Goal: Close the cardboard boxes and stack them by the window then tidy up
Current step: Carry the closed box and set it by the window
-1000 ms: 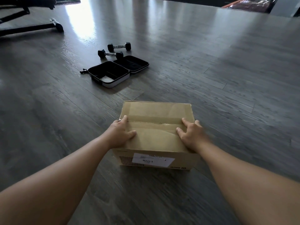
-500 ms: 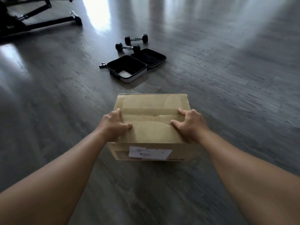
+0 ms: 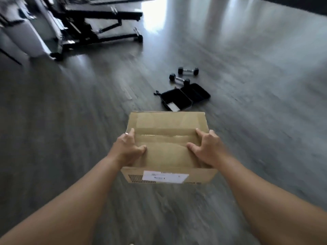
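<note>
Head view: box (image 3: 168,138) low in the middle of the frame, over dark wood floor (image 3: 70,138), flaps folded shut, white label (image 3: 165,177) on the near side. Whether resting on the floor or lifted off it, cannot tell. Left hand (image 3: 126,150) gripping the box's left side, thumb curled onto the top flap, fingers wrapped down over the edge. Right hand (image 3: 207,150) gripping the right side likewise, thumb and forefinger spread on the top, other fingers hidden past the edge. Just beyond the box, an open black case (image 3: 185,99) lying flat on the floor, something pale in its near half. Just beyond the case, two small dumbbells (image 3: 179,79) side by side. Well beyond the box to the left, black exercise machine frame (image 3: 99,30) against a pale wall. Bright glare on the floor beyond the dumbbells.
</note>
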The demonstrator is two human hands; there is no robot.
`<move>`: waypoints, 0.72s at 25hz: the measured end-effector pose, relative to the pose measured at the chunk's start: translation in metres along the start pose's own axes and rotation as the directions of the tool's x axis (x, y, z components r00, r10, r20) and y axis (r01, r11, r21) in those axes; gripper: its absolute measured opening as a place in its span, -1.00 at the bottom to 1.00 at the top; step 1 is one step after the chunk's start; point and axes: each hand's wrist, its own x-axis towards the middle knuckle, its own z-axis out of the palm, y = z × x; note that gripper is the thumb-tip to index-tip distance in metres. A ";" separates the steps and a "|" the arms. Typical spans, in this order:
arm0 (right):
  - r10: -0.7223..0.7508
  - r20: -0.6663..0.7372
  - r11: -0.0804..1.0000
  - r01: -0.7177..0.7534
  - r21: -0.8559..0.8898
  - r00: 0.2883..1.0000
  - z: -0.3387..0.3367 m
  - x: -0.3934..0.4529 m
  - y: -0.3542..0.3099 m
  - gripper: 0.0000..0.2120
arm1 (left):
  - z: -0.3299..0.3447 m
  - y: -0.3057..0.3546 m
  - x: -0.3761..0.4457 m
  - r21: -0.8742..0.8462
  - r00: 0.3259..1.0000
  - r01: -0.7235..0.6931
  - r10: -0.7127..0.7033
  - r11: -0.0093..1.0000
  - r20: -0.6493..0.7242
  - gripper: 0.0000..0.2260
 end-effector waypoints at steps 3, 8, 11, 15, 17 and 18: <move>-0.147 0.042 0.988 0.149 -0.050 0.988 -0.067 -0.042 -0.069 -0.26 | -0.085 0.013 -0.077 -0.058 0.990 0.116 -0.120 0.992 -0.072 -0.20; -0.444 0.104 0.888 0.453 -0.085 0.890 -0.136 -0.112 -0.182 -0.35 | -0.189 0.020 -0.215 -0.137 0.904 0.275 -0.305 0.952 -0.299 -0.16; -0.578 0.180 0.795 0.599 -0.098 0.796 -0.150 -0.171 -0.248 -0.27 | -0.232 0.006 -0.313 -0.208 0.823 0.370 -0.423 0.906 -0.380 -0.15; -0.717 0.296 0.649 0.759 -0.048 0.632 -0.127 -0.272 -0.324 -0.25 | -0.255 -0.038 -0.457 -0.305 0.681 0.495 -0.582 0.813 -0.444 -0.13; -0.760 0.348 0.579 0.815 -0.022 0.549 -0.104 -0.332 -0.357 -0.27 | -0.261 -0.064 -0.532 -0.347 0.609 0.543 -0.643 0.764 -0.464 -0.12; -0.777 0.374 0.543 0.839 -0.010 0.507 -0.090 -0.367 -0.374 -0.27 | -0.264 -0.078 -0.574 -0.369 0.573 0.563 -0.671 0.739 -0.470 -0.12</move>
